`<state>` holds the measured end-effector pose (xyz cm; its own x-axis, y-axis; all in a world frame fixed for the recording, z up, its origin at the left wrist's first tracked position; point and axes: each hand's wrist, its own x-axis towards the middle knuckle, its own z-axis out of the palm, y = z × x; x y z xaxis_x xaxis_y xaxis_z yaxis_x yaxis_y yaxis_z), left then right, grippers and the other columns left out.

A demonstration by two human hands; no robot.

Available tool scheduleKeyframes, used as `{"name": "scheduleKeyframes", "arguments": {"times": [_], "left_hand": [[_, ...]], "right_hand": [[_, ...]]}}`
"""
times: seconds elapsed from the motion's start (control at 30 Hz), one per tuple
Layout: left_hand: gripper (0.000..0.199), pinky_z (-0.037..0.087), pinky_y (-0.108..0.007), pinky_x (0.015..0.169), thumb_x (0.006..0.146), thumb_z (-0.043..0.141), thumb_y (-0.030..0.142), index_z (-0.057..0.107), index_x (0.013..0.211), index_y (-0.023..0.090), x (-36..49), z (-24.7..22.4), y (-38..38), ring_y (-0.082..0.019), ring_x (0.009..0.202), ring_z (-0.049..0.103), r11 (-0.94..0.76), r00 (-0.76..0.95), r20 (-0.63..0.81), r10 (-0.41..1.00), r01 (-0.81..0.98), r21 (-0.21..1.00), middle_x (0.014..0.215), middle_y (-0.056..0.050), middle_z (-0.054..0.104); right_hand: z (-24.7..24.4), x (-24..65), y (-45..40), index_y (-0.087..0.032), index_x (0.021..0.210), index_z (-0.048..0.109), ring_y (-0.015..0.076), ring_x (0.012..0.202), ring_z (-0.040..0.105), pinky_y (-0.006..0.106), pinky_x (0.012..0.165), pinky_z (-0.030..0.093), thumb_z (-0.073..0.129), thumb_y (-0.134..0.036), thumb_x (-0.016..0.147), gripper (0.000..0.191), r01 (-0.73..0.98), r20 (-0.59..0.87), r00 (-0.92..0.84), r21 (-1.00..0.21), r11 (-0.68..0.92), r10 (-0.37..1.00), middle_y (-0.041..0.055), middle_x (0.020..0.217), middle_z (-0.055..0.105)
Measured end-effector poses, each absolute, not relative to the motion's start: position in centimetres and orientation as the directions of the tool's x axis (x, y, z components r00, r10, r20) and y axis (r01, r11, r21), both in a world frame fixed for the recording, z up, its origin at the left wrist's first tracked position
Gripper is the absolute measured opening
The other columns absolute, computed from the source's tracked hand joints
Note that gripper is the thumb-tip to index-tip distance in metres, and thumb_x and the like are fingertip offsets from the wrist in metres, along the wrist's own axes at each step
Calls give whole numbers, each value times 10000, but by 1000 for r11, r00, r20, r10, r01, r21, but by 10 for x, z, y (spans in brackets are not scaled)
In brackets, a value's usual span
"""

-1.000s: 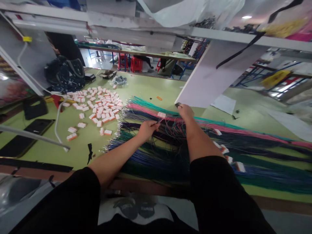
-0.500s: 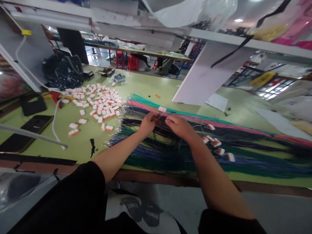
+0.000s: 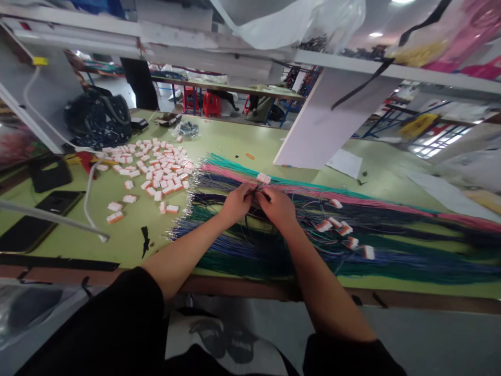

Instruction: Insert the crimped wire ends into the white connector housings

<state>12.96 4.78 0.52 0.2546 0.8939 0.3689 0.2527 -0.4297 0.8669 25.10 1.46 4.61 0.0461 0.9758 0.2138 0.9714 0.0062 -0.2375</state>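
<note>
My left hand point(image 3: 237, 203) and my right hand point(image 3: 278, 205) meet over the wire bundles, fingertips pinched close together. Between them they grip thin dark wires point(image 3: 258, 187) that run up into a white connector housing point(image 3: 263, 178) just beyond the fingertips. Exactly which strands each hand holds is hidden by the fingers. Under my hands lie long bundles of green, pink, dark and blue wires point(image 3: 230, 249), their bright metal-tipped ends pointing left. To the right of my right hand, several white and orange connectors with wires point(image 3: 345, 228) rest on the bundles.
A heap of loose white and orange connectors point(image 3: 160, 169) lies on the green table point(image 3: 235, 137) at left. Nearby are a phone point(image 3: 41, 219), a white cable point(image 3: 89, 201) and a dark bag point(image 3: 97, 117). A white upright panel point(image 3: 309, 125) supports the shelf above.
My right hand has shifted left and drawn close to my left hand. Its fingers now pinch beside the left fingertips, below the connector. The camera view has tilted slightly.
</note>
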Motion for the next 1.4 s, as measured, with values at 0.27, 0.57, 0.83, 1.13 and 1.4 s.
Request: {"name": "scheduleKeyframes", "arguments": {"times": [0.27, 0.57, 0.83, 1.13, 1.4], "left_hand": [[105, 438, -235, 651, 772, 521, 139, 589, 845, 174, 124, 14, 41, -141, 696, 578, -538, 368, 426, 827, 294, 790, 760, -5, 638], [157, 430, -238, 695, 782, 479, 130, 630, 773, 173, 123, 23, 33, -143, 706, 575, -491, 206, 448, 870, 272, 828, 755, -16, 657], [112, 345, -191, 487, 734, 542, 99, 549, 633, 146, 122, 38, 34, -58, 447, 438, -67, 369, 93, 925, -82, 994, 539, 39, 585], [90, 184, -165, 357, 726, 645, 121, 555, 725, 123, 117, 28, 48, -7, 329, 293, 380, 595, -166, 787, -254, 890, 499, 42, 537], [177, 424, -202, 606, 652, 645, 56, 587, 781, 162, 126, 25, 42, -77, 623, 544, -40, 464, 237, 853, -394, 918, 682, 22, 583]], "right_hand": [[52, 257, 9, -209, 790, 658, 196, 750, 599, 264, 579, 335, 452, -349, 849, 256, 957, 218, 68, -289, -3, 974, 67, 835, 697], [41, 274, 9, -198, 1008, 652, 203, 892, 605, 340, 817, 450, 482, -286, 795, 286, 730, 231, -142, -632, 259, 963, 54, 985, 687], [30, 270, 15, -200, 1026, 687, 242, 1010, 585, 401, 914, 418, 481, -260, 791, 318, 787, 454, -77, -519, 334, 888, 83, 1043, 685], [25, 258, 18, -229, 852, 680, 211, 1030, 588, 394, 922, 437, 529, -256, 712, 208, 385, 474, -22, -809, 445, 880, 50, 1040, 672], [37, 259, 18, -229, 750, 544, 218, 888, 616, 346, 698, 498, 580, -471, 654, 264, -48, 207, 19, -977, 208, 978, 70, 981, 662]]}}
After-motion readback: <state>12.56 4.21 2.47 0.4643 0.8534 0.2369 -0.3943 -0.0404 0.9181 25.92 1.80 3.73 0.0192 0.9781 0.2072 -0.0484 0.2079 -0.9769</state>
